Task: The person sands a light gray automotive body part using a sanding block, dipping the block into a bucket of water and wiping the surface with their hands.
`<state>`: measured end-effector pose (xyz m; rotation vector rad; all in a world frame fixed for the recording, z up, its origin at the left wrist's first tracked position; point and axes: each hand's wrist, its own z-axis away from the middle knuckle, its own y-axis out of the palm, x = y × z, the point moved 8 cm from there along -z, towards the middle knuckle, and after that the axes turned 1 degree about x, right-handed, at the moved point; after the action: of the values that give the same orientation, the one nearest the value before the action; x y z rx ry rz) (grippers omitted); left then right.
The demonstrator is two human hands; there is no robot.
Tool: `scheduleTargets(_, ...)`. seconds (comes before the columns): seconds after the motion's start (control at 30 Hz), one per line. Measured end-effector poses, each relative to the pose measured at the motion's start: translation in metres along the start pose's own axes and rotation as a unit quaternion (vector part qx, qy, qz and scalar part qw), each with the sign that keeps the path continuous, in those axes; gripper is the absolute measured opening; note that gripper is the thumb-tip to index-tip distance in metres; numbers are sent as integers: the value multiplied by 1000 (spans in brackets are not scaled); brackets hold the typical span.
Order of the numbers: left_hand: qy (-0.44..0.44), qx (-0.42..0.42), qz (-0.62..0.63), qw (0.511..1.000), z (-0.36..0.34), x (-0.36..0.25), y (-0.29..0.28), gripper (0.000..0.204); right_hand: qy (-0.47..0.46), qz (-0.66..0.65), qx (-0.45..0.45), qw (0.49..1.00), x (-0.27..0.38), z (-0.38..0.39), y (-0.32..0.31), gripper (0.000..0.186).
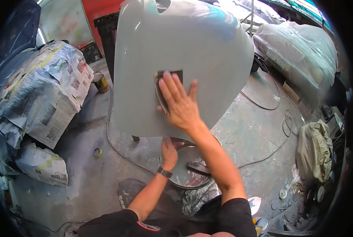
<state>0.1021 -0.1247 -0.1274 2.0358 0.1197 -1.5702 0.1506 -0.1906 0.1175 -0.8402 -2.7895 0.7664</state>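
A large, smooth grey painted body panel (141, 43) stands before me, with a bluish patch near its far right corner. My right hand (180, 104) lies on its face, fingers fairly straight, pressing a dark sheet of sandpaper (178, 74) with a lighter edge against it. Most of that sheet is under the fingers and palm. My left hand (169, 153), with a dark band at the wrist, is at the panel's lower edge. Its thumb points aside to the right; the other fingertips are hidden beneath the edge, so I cannot tell how firmly they touch.
Under the panel's near edge is a round tub (180, 183) with a dark block (199, 168). Newspaper-covered parts (46, 94) stand left, near a rusty can (101, 83) and tape roll (97, 152). A hose (119, 151) crosses the floor. Plastic-wrapped parts (299, 55) stand right.
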Motion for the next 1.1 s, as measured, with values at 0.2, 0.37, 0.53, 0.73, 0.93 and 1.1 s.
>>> scheduleTargets(0.2, -8, -5, -15, 1000, 4, 7, 3, 55, 134, 52, -172, 975, -66, -85, -59, 76)
scheduleTargets(0.37, 54, -57, -40, 996, -4, -3, -18, 46, 124, -38, -96, 987, 10, 45, 15, 74)
scheduleTargets(0.53, 43, -48, -50, 997, 6, -18, -9, 53, 215, -25, -208, 954, -58, 48, -17, 69)
scheduleTargets(0.73, 55, -52, -49, 996, 5, -17, -4, 60, 255, -19, -225, 940, -120, -18, -71, 51)
scheduleTargets(0.93, 35, -69, -77, 994, -2, -12, -8, 61, 242, -68, -206, 946, -40, 93, 0, 50)
scheduleTargets(1.1, 40, -19, -29, 999, 4, -17, 8, 59, 249, -39, -242, 937, -116, -17, -75, 47)
